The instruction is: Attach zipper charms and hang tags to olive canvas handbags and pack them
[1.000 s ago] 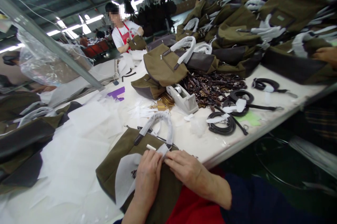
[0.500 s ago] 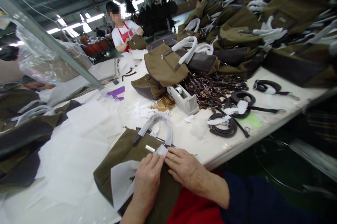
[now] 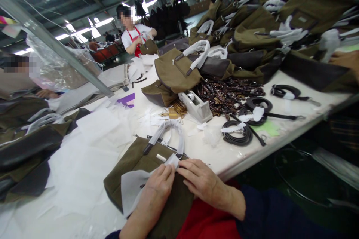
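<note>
An olive handbag lies tilted at the table's front edge, its handle wrapped in white. Over its front runs a strip of white tissue paper, with a small metal piece showing beside it. My left hand is closed, fingertips pressing the upper end of the paper near the handle's base. Against the same end, my right hand has its fingers bent together, pinching the paper's edge. Just above the fingers sits a pale metal plate on the bag. The fingertips hide part of the paper.
Loose white sheets lie to the left. Ahead stand a tape dispenser, a heap of dark chain straps and coiled straps. Olive bags are piled at right; a person in a red apron handles a bag behind.
Both hands stay at the paper's upper end, with slight finger shifts. The view has turned a little, so the left side appears farther right. A co-worker's hand now shows at far right.
</note>
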`<move>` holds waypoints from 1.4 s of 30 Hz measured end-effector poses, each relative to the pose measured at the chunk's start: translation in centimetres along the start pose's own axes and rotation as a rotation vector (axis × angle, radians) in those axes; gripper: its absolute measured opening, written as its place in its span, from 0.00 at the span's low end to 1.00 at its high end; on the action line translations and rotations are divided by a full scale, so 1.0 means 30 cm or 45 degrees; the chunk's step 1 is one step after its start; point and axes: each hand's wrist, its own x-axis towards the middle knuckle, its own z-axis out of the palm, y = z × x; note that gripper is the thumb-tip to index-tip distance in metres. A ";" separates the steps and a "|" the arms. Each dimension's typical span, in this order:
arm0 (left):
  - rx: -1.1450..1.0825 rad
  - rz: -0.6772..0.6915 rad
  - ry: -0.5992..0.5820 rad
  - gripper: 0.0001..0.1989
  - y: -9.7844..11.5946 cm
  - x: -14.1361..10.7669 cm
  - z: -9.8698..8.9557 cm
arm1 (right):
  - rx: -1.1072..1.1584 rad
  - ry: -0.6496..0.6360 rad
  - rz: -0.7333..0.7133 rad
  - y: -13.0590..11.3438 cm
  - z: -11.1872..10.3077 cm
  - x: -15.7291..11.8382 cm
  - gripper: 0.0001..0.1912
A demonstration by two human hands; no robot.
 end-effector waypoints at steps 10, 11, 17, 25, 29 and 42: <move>0.093 -0.257 -0.003 0.13 0.026 0.106 0.029 | -0.029 -0.135 -0.239 0.179 0.035 0.086 0.18; 0.092 -0.276 -0.012 0.13 0.027 0.112 0.026 | -0.027 -0.155 -0.264 0.191 0.027 0.094 0.18; 0.167 -0.127 -0.178 0.20 -0.004 0.082 -0.017 | -0.045 -0.240 -0.248 0.188 0.030 0.079 0.17; 0.273 -0.041 0.082 0.22 -0.077 0.028 0.123 | 0.161 -0.075 0.110 0.234 -0.160 0.160 0.15; 0.330 -0.091 0.122 0.22 -0.076 0.025 0.181 | 0.076 0.303 0.680 0.427 -0.341 0.278 0.12; 0.231 -0.030 0.002 0.21 -0.060 0.036 0.077 | 0.430 0.120 1.179 0.640 -0.350 0.402 0.09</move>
